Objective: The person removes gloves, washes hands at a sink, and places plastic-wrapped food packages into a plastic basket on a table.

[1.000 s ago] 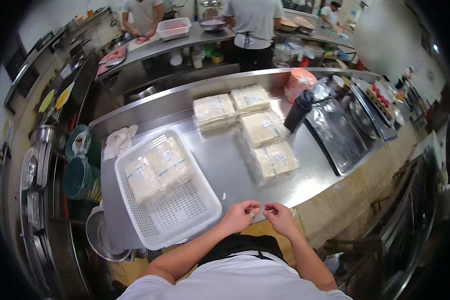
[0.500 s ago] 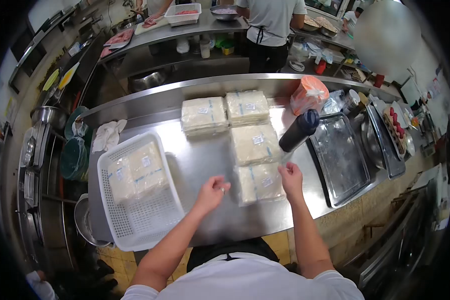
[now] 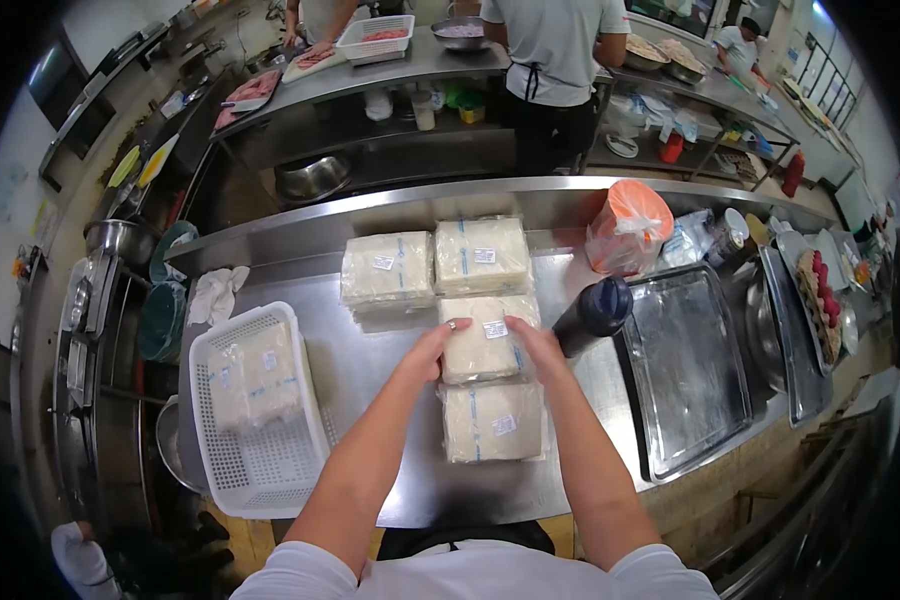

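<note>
On the steel table, my left hand (image 3: 433,349) and my right hand (image 3: 537,347) are closed on opposite sides of a plastic-wrapped packet of pale square sheets (image 3: 477,355), thumbs on top. The packet bears a white label and blue printing; I cannot tell whether it is lifted off what lies under it. Just in front of me lies another such packet (image 3: 492,425). Two more stacks, a left one (image 3: 387,270) and a right one (image 3: 481,256), sit behind my hands. A white perforated basket (image 3: 260,488) at left holds similar packets (image 3: 250,375).
A dark bottle (image 3: 592,318) stands close to my right hand. Beyond it are a metal tray (image 3: 692,380) and an orange bagged bundle (image 3: 630,228). A white cloth (image 3: 217,293) lies at the back left. Co-workers stand around the far counter (image 3: 370,85).
Both hands have moved forward and inward from their places apart, and now grip the sides of the middle packet. The camera view has shifted slightly.
</note>
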Available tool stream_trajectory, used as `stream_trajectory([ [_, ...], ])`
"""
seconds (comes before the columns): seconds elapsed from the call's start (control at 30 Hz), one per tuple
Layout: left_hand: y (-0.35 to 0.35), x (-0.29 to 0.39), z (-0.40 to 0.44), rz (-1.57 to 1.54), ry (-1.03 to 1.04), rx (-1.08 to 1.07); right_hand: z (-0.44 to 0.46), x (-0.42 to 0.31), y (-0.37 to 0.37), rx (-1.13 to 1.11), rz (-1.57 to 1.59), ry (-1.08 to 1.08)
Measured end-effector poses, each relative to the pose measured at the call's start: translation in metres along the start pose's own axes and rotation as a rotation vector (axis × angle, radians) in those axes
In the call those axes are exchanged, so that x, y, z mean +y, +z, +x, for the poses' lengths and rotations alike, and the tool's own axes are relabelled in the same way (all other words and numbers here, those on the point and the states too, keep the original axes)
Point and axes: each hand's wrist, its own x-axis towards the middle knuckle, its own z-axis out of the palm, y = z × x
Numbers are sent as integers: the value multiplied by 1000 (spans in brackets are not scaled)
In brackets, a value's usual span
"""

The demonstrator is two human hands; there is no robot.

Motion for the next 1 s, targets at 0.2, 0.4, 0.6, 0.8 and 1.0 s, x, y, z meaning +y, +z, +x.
stream_trajectory([
  [0.2,6,-1,1,-44,33,-56,-7,-13,-5,-229,363,131],
  [0.4,7,16,-49,-118,169,-111,-32,-35,10,-128,199,10],
  [0.6,-13,30,-141,-133,494,-90,-89,-83,63,-391,128,-82],
  [0.8,-86,7,-252,-348,669,288,-144,-105,194,-689,-133,-113],
  [1.0,-187,-48,-340,-756,891,511,-185,-69,378,-1018,-592,-6],
])
